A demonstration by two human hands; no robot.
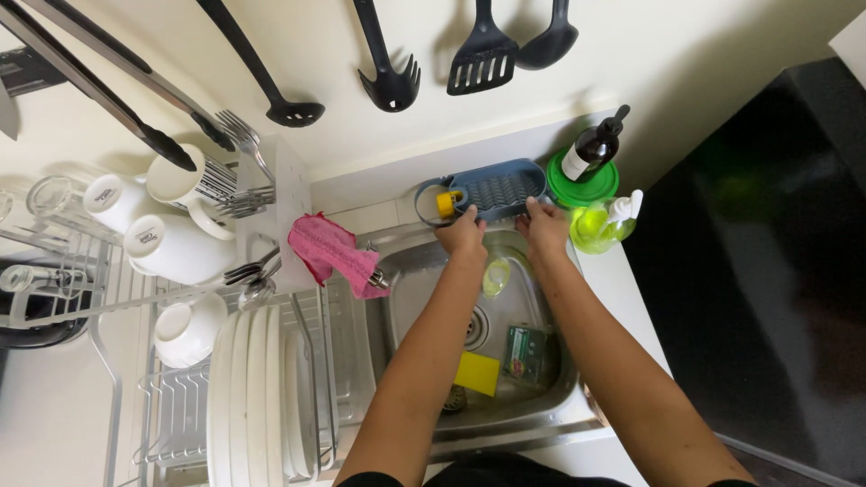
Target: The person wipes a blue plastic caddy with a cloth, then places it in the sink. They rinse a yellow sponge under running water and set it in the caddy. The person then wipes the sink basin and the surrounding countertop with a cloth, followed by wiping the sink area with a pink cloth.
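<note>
Both arms reach over a steel sink (410, 298) toward a blue sponge caddy (501, 189) standing at the sink's back edge. My left hand (462, 236) grips the caddy's front rim on the left, close to a yellow piece (446, 202) in the round end of the caddy. On the right, my right hand (544, 225) holds the same front rim. Down in the basin lie a yellow sponge (477, 372), a green scouring pad (525, 353) and a pale yellow-green round thing (496, 276).
A pink cloth (332, 252) hangs over the tap. To the right stand a dark pump bottle (595, 146), a green lid (591, 185) and a yellow-green spray bottle (603, 225). On the left, a dish rack (180, 397) holds plates, mugs and cutlery. Black utensils (483, 54) hang above.
</note>
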